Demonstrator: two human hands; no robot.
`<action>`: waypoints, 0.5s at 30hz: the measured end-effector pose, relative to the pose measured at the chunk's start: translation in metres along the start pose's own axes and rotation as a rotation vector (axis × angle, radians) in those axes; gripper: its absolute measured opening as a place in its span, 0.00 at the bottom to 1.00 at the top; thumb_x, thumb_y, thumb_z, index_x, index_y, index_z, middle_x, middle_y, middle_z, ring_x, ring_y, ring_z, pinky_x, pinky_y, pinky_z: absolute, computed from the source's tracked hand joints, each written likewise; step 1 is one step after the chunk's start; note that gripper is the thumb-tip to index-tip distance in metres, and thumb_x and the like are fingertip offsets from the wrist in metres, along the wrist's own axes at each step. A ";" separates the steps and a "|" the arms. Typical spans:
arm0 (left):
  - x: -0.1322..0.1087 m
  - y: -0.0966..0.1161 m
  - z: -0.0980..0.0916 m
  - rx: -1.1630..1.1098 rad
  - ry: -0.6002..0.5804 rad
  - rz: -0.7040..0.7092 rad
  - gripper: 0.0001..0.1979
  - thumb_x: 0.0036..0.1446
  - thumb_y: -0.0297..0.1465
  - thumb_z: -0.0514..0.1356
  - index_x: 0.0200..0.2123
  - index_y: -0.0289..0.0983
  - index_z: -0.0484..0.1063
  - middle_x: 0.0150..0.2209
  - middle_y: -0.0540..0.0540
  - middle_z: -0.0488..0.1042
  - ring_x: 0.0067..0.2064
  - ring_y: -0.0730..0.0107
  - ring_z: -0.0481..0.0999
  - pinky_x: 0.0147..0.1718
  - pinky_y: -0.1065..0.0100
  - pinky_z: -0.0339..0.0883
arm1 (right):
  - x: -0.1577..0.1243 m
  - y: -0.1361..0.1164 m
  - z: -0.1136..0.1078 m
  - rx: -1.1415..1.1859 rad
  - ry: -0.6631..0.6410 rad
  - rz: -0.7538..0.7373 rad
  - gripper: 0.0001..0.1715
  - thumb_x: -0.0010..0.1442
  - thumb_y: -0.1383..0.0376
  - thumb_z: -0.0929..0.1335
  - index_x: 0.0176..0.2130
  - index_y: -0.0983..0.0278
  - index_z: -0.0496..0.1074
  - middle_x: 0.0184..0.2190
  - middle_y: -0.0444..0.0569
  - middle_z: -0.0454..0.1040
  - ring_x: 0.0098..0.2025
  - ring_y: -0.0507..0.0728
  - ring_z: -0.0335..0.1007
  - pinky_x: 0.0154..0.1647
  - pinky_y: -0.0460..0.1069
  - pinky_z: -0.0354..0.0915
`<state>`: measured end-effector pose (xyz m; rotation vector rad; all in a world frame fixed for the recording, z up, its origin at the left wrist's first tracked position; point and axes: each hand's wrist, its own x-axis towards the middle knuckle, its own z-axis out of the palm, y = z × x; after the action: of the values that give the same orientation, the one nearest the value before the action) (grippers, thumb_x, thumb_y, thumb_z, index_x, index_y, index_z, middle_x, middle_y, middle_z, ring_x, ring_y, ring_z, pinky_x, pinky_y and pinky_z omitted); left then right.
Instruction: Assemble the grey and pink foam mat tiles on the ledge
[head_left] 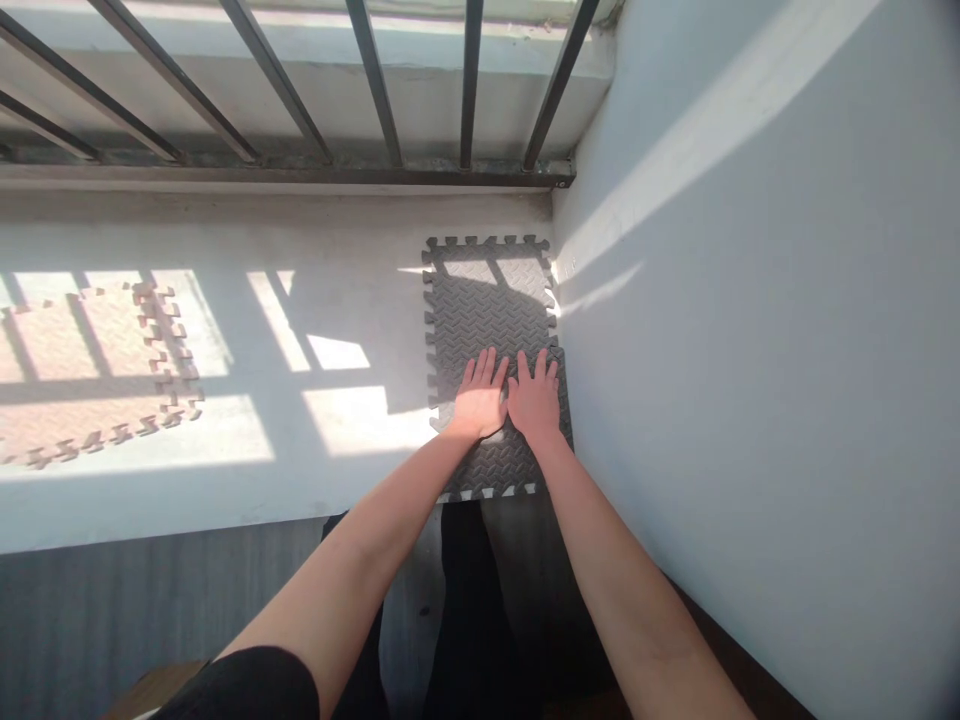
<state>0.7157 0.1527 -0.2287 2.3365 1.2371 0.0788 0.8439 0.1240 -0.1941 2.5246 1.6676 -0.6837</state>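
The left hand (481, 402) and, nearer the wall (765, 330), the right hand (535, 402) lie flat and open, grasping nothing, on grey foam matting (487, 315) beside that wall, pink foam tiles (75, 345) farther from it.

Both hands (481, 402) (535, 402) lie flat on grey puzzle-edged matting (487, 310) beside the white wall (750, 350).

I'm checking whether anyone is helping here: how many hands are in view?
2: the left hand and, beside it nearer the wall, the right hand, both laid on the grey foam matting. Neither is hidden; I see no others.
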 end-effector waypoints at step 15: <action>-0.060 -0.133 -0.098 -0.351 0.278 -0.155 0.27 0.77 0.35 0.50 0.73 0.30 0.64 0.72 0.27 0.68 0.78 0.51 0.62 0.77 0.47 0.59 | -0.019 -0.073 0.031 0.148 0.212 0.012 0.42 0.73 0.55 0.59 0.73 0.81 0.62 0.77 0.81 0.55 0.81 0.80 0.44 0.78 0.76 0.50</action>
<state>0.5526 0.2060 -0.1920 1.9665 1.4015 0.5394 0.7630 0.1299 -0.1999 2.7960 1.7216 -0.5758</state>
